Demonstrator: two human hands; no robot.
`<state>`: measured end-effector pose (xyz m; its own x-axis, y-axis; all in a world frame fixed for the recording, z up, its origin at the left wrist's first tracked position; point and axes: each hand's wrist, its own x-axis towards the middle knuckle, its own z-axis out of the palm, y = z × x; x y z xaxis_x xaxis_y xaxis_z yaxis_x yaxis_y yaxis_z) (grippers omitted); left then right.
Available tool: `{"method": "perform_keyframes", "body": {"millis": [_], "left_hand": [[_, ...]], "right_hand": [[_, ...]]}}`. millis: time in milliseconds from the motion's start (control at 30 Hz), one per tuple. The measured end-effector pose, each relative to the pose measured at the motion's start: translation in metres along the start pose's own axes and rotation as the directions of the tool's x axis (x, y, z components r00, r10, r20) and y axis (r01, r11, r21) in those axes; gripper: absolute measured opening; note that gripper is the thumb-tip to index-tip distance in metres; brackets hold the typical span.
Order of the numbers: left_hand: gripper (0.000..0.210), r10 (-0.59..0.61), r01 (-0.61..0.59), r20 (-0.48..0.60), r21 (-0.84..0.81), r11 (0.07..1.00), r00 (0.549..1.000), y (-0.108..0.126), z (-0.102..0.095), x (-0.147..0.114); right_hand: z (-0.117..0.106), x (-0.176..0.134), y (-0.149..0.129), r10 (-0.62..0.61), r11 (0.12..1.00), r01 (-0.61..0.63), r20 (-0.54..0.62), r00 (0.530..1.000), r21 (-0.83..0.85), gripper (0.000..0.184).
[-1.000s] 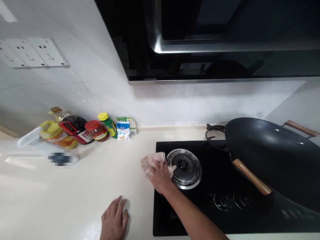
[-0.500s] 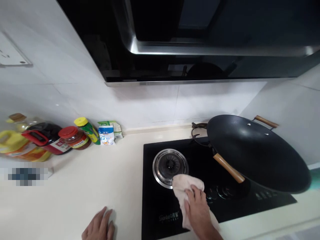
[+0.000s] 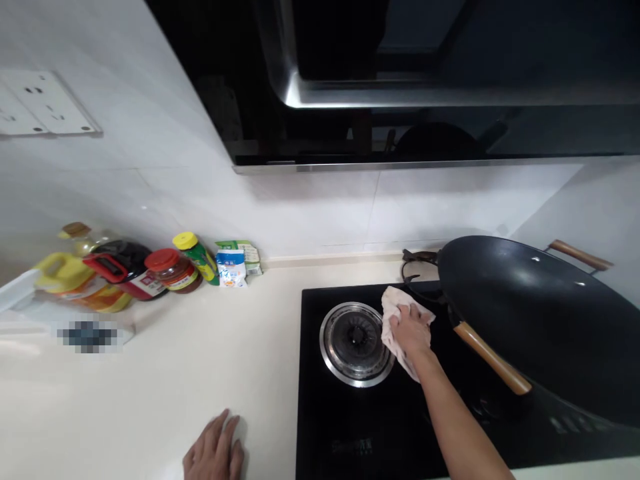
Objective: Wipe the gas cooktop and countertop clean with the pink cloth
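My right hand (image 3: 413, 331) presses a pale pink cloth (image 3: 393, 303) onto the black glass gas stove (image 3: 360, 417), with the fingers curled over it. The cloth lies beside the right rim of the round burner (image 3: 356, 343), between the burner and the wok. To the right sits a large black wok (image 3: 540, 320) with wooden handles, its near handle (image 3: 493, 357) close to my right forearm. My left hand (image 3: 214, 447) rests on the pale countertop (image 3: 250, 347), left of the stove, fingers stretched out and holding nothing.
Along the wall stand a yellow-capped jug (image 3: 83, 283), a dark bottle with a red handle (image 3: 127, 270), a red-lidded jar (image 3: 173, 270), a green shaker (image 3: 196, 259) and small packets (image 3: 233, 267). A black range hood (image 3: 400, 133) overhangs the stove. Wall sockets (image 3: 45, 100) are at left.
My right hand has slid the cloth from the stove's front area back toward the wall, along the burner's right side. My left hand stays on the countertop. The view has shifted slightly left.
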<state>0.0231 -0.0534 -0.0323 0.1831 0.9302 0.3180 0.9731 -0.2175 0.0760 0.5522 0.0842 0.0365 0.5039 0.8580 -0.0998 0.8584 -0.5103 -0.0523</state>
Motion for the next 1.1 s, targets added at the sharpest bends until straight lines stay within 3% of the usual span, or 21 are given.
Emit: {"method": "perform_keyframes", "body": {"millis": [133, 267, 500, 667, 800, 967, 1100], "left_hand": [[0.037, 0.005, -0.005, -0.001, 0.003, 1.000, 1.000, 0.008, -0.008, -0.001], [0.037, 0.018, -0.018, -0.002, 0.022, 1.000, 1.000, 0.009, -0.010, -0.004], [0.036, 0.067, -0.065, -0.042, 0.046, 0.997, 0.997, 0.014, -0.018, -0.002], [0.035, 0.044, -0.044, -0.004, 0.030, 0.999, 0.999, 0.020, -0.026, 0.000], [0.037, 0.026, -0.027, 0.035, 0.020, 0.999, 0.999, 0.021, -0.025, 0.000], [0.038, 0.029, -0.029, -0.003, -0.010, 1.000, 1.000, 0.017, -0.014, -0.002], [0.041, -0.010, 0.011, 0.019, -0.096, 0.995, 1.000, 0.014, -0.005, -0.005]], "right_hand": [[-0.009, 0.036, -0.034, -0.173, 0.985, 0.174, 0.054, 0.983, -0.006, 0.052], [-0.018, 0.060, -0.082, -0.356, 0.934, 0.356, 0.105, 0.928, 0.023, 0.051], [-0.020, 0.052, -0.190, -0.520, 0.854, 0.516, 0.132, 0.844, 0.066, 0.050], [-0.014, 0.007, -0.255, -0.637, 0.771, 0.630, 0.126, 0.760, 0.096, 0.054], [-0.011, -0.048, -0.266, -0.683, 0.731, 0.674, 0.100, 0.724, 0.108, 0.048], [0.003, -0.133, -0.244, -0.657, 0.751, 0.647, 0.050, 0.752, 0.131, 0.047], [0.022, -0.198, -0.230, -0.586, 0.807, 0.574, 0.072, 0.807, 0.137, 0.047]]}}
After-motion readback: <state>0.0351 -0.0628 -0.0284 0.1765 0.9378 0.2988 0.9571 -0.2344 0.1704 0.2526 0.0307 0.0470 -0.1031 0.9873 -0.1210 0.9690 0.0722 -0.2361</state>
